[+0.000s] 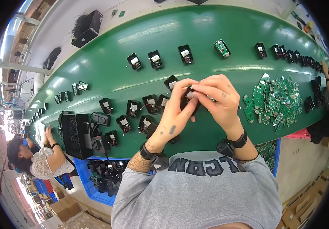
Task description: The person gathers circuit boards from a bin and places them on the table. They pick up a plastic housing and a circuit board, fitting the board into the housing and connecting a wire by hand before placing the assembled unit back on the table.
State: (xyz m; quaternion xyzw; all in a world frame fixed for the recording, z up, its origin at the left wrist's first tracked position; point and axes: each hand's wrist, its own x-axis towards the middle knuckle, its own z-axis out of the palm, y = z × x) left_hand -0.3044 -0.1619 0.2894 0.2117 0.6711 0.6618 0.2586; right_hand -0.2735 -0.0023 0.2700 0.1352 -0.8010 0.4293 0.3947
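Over the middle of the green bench, my left hand [176, 105] is closed round a small black plastic housing [184, 99]. My right hand [218, 98] meets it from the other side, with thumb and fingertips pinched at the housing's opening. Whatever those fingertips hold is too small and covered to make out. A bit of white and red shows inside the housing between the fingers. Just beyond my left hand lies another open black housing [171, 81]. More housings with white parts and red wires, such as one black housing [133, 108], lie left of my left hand.
A heap of green circuit boards [281, 101] lies right of my hands. Several housings [155, 60] form a far row. Left stands a black bin [74, 135]. Below the bench edge is a blue crate [81, 171]. One co-worker [54, 162] sits left; another's arm [328, 78] reaches in right.
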